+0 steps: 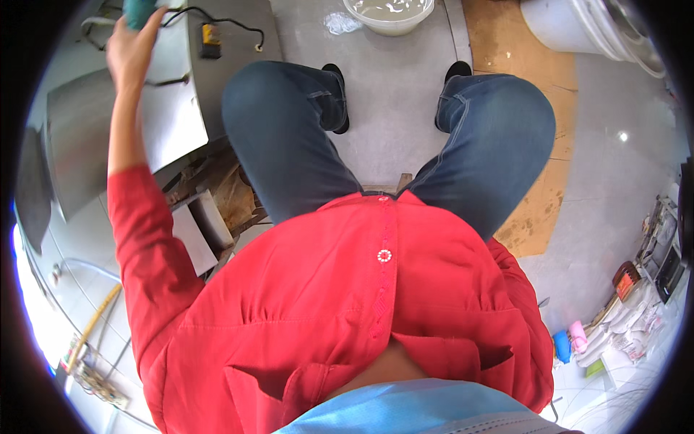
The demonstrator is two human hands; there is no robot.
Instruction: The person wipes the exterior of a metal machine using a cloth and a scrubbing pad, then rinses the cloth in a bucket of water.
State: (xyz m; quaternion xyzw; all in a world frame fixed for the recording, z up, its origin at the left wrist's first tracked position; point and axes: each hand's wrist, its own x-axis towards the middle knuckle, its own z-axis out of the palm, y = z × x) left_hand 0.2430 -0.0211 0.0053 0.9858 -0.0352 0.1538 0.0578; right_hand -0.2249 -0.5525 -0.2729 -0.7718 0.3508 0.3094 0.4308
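My left hand [130, 57] is raised at the top left, its fingers closed around a teal object [139, 12] that runs out at the picture's edge; its kind cannot be told. Below and beside the hand is a shiny metal surface [168, 116] with a dark cable [230, 23] and a small yellow and black device [210, 40]. My right hand is out of view; the right sleeve goes down behind my red shirt. Before me on the floor, beyond my feet, stands a translucent plastic bowl [390, 24] holding liquid, with a clear wet patch or plastic film [341, 23] beside it.
White buckets [569, 24] stand at the top right, by a brown cardboard sheet [515, 217] on the grey floor. A metal box [195, 233] lies beside my left thigh. A yellow hose [95, 320] runs at the lower left. Cloths and small items [623, 325] lie at the far right.
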